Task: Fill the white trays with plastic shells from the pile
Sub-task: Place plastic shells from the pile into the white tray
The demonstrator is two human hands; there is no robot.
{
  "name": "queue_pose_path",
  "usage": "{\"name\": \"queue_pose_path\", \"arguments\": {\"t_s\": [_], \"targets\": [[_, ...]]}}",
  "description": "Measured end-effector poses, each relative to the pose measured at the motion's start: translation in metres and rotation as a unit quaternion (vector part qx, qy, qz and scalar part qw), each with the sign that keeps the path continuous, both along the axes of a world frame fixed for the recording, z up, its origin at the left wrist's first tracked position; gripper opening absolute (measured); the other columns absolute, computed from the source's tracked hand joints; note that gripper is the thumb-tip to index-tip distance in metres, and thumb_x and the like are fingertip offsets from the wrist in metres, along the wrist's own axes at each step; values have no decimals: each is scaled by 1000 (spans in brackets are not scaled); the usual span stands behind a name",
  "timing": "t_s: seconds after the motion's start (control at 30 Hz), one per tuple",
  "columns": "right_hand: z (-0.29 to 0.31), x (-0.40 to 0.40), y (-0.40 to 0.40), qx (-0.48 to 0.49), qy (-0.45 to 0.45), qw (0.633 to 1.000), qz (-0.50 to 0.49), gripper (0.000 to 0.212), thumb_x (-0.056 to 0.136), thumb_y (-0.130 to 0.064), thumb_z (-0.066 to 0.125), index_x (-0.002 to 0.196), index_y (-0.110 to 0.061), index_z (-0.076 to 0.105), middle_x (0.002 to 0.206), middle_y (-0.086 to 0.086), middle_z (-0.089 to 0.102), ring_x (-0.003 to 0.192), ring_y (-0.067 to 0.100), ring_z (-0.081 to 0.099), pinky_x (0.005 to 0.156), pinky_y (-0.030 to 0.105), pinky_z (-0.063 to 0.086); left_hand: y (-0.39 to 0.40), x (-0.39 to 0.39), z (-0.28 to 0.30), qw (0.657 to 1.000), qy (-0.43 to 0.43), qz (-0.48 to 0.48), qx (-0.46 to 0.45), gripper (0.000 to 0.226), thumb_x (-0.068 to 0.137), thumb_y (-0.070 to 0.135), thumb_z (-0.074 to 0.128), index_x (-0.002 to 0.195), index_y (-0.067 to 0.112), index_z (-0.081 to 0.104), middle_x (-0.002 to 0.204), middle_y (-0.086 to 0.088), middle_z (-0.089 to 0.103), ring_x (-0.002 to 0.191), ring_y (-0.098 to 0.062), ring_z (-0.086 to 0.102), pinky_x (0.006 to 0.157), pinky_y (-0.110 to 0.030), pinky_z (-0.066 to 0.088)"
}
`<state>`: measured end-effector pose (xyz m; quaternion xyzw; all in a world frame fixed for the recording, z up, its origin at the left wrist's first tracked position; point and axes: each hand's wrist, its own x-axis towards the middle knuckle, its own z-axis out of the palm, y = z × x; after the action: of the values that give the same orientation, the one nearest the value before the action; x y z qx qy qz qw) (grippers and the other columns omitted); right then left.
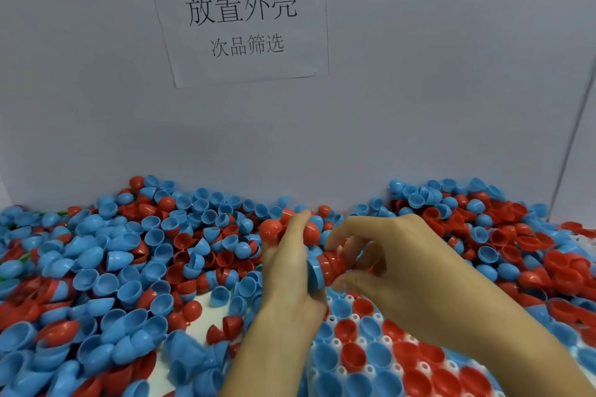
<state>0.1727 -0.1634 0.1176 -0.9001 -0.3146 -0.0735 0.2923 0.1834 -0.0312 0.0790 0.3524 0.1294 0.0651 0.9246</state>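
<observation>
A big pile of red and blue plastic half-shells covers the table from the left edge to the back wall. The white tray lies at bottom centre-right, its cups holding red and blue shells with the open side up. My left hand grips a nested stack of red and blue shells above the tray's far edge, with more red shells showing behind its fingers. My right hand pinches the red end of that stack between thumb and fingers.
A grey wall stands close behind the pile, with a paper sign of Chinese characters taped to it. More loose shells lie heaped to the right of the tray. A small bare patch of table shows left of the tray.
</observation>
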Motion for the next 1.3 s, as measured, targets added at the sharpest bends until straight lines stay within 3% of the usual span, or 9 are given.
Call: {"name": "queue_pose_path", "arguments": {"t_s": [0.33,0.47,0.63,0.73,1.0,1.1,1.2,1.23,1.3], "targets": [[11,7,3,-14,17,999,23,24,82,-27,80,102,-36,68,75,-21,66,75,-8,64,65,8,51,3,0,1,1000,7,-4,-24,27,92,27,67,110,8,64,77,-9,69,57,-21,71,48,-32,56],[16,6,7,10,17,1000,19,25,77,-29,84,96,-34,68,72,-19,67,71,-6,64,65,6,48,7,1,2,998,16,9,-59,35,95,29,64,121,5,66,100,-14,73,74,-24,73,55,-34,61],[20,4,7,42,4,999,-2,21,80,-35,79,99,-38,69,78,-18,70,76,-7,66,74,11,55,13,4,-6,986,7,11,-168,12,94,18,65,85,11,62,64,-5,68,49,-8,66,43,-20,53],[19,3,5,108,31,994,16,13,90,-29,70,96,-40,68,78,-20,73,76,-5,69,77,12,55,16,1,-2,980,-14,38,-195,31,96,-7,56,80,19,52,59,5,58,43,3,57,41,-7,40],[16,10,-3,162,11,986,-24,24,97,-13,57,97,-36,65,77,-7,74,68,17,72,66,37,61,25,6,-1,986,77,63,-134,23,88,27,73,104,14,62,86,-7,60,61,-12,54,36,-16,42],[30,19,-20,-66,25,996,-49,34,94,-7,54,84,-37,68,70,-11,72,64,16,71,65,37,61,30,8,-4,988,75,90,-97,25,90,26,71,110,15,61,85,-6,61,56,-12,57,36,-17,43],[41,35,-25,-411,162,894,-74,42,91,-1,50,81,-35,73,66,-18,68,61,-2,68,66,19,59,35,9,-6,989,77,102,-80,22,91,23,70,110,14,64,83,-5,64,53,-12,62,36,-19,44],[44,41,-19,-437,156,883,-66,44,90,0,49,78,-34,73,68,-19,67,59,-5,66,63,15,56,36,9,-7,989,81,99,-77,24,91,23,70,113,13,65,89,-7,68,55,-13,64,37,-20,45],[47,57,-2,-295,94,951,-23,49,91,5,47,85,-39,69,88,-18,71,73,-8,66,68,11,54,36,11,-10,990,85,84,-81,34,92,23,69,123,11,66,102,-11,71,58,-16,68,39,-22,48]]}}
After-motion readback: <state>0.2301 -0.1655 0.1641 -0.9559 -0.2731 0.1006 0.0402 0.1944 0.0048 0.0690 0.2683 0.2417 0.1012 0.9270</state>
